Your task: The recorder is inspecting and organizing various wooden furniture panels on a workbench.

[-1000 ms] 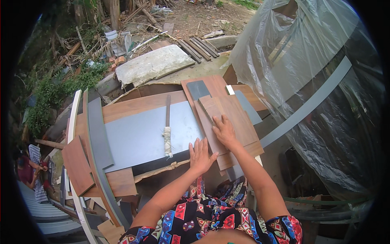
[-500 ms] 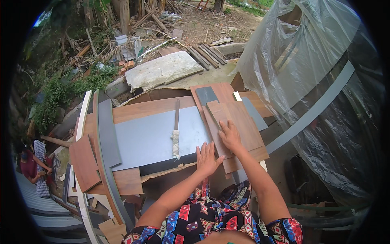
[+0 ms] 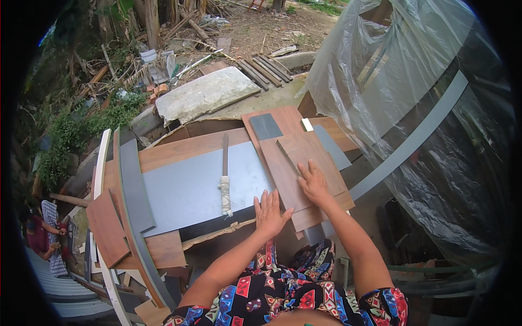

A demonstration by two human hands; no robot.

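My left hand [image 3: 270,215] lies with fingers stretched out at the left edge of a stack of brown wood-grain panels [image 3: 321,149], beside a grey sheet [image 3: 190,185]. On the upper panel rests my right hand [image 3: 314,185], fingers extended and slightly apart. A thin dark strip [image 3: 287,156] lies slantwise on that panel, its near end reaching the right hand's fingertips. Whether the fingers touch the strip I cannot tell. A narrow tool with a cloth-wrapped handle [image 3: 225,195] lies on the grey sheet, left of my hands.
Long bent strips [image 3: 120,201] and a small brown board [image 3: 109,225] lie at the left. A pale block [image 3: 307,125] sits at the stack's far edge. Clear plastic sheeting [image 3: 348,70] hangs at the right, crossed by a grey strip [image 3: 416,136]. Another person [image 3: 39,239] sits far left.
The view has shifted slightly. The upper panel now reaches further left over the one below, and the thin dark strip shows on top of it. Both hands remain on the stack.
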